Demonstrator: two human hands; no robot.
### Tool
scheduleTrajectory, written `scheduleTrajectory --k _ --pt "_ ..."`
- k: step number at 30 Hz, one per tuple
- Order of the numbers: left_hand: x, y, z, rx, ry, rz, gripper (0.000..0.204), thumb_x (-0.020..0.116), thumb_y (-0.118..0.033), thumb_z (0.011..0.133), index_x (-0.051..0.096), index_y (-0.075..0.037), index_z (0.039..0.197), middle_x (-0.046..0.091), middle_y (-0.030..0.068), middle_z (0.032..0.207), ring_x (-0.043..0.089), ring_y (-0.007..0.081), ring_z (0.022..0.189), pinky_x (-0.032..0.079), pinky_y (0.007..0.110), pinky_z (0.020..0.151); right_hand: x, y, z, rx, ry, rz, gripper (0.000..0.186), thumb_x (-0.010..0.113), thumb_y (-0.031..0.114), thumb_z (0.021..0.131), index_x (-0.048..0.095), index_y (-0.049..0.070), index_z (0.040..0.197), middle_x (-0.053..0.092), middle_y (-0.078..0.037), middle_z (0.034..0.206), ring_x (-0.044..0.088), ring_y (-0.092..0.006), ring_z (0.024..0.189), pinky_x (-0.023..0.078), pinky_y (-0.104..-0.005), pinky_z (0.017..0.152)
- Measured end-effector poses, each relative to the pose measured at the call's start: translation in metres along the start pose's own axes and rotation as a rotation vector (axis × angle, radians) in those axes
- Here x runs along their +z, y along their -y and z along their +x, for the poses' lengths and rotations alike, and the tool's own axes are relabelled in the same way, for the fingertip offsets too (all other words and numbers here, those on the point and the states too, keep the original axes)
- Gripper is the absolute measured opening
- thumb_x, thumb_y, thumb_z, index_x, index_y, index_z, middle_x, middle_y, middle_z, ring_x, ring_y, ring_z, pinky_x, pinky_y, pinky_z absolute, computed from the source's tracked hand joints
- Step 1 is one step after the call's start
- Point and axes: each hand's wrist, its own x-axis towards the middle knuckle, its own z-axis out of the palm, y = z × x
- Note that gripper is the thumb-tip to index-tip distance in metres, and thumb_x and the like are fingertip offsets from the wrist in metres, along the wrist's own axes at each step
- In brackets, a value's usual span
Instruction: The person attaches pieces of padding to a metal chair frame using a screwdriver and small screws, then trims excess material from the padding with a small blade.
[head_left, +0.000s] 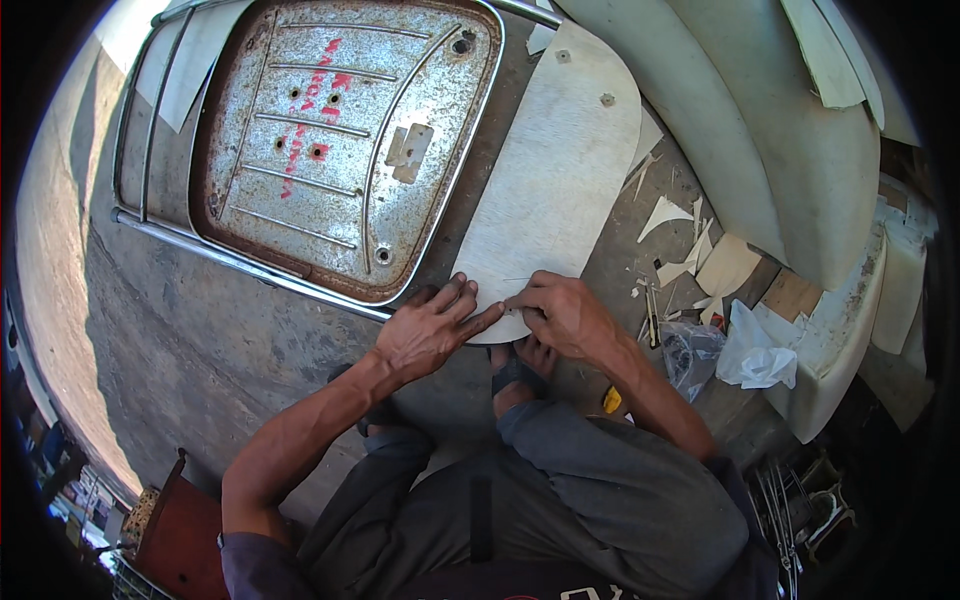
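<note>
A long pale board (550,170) with rounded ends lies on the floor between my feet and a rusty metal seat pan. Two small metal fittings sit at its far end, a star-shaped one (607,100) and a squarish one (563,56). At the near end, my left hand (430,325) rests on the board's left edge, fingers stretched and the index finger pointing to the right. Close to that fingertip, my right hand (560,312) is closed in a pinch over the board. Whatever it pinches is too small to make out. A thin dark line shows just beyond the fingers.
A chrome-framed rusty seat pan (340,150) with red lettering lies at the left. Large foam pieces (770,120) stand at the right. Wood scraps (728,268), a thin yellowish tool (653,318), a clear plastic bag (690,355) and a white bag (757,350) lie nearer.
</note>
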Motion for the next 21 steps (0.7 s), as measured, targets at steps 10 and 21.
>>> scheduleTrajectory --k 10,21 --pt "-0.005 -0.002 0.003 -0.037 0.089 -0.093 0.069 0.053 -0.013 0.1 0.033 -0.032 0.163 0.048 0.0189 0.153 0.045 0.0366 0.145 0.05 0.048 0.109 0.005 -0.005 -0.007 -0.035 -0.064 0.017 0.028 0.066 0.002 0.085 0.08 0.007 0.109 0.067 -0.014 0.094 0.07 -0.0321 0.08 0.057 -0.0409 0.074" --pt "0.001 0.0 0.001 0.006 -0.023 -0.002 0.063 0.056 -0.02 0.1 0.039 -0.026 0.161 0.052 0.0149 0.143 0.047 0.0324 0.141 0.054 0.043 0.102 0.008 -0.002 -0.013 0.05 -0.092 0.069 0.031 0.062 0.003 0.088 0.076 0.008 0.116 0.066 -0.016 0.098 0.069 -0.0358 0.087 0.056 -0.0438 0.078"
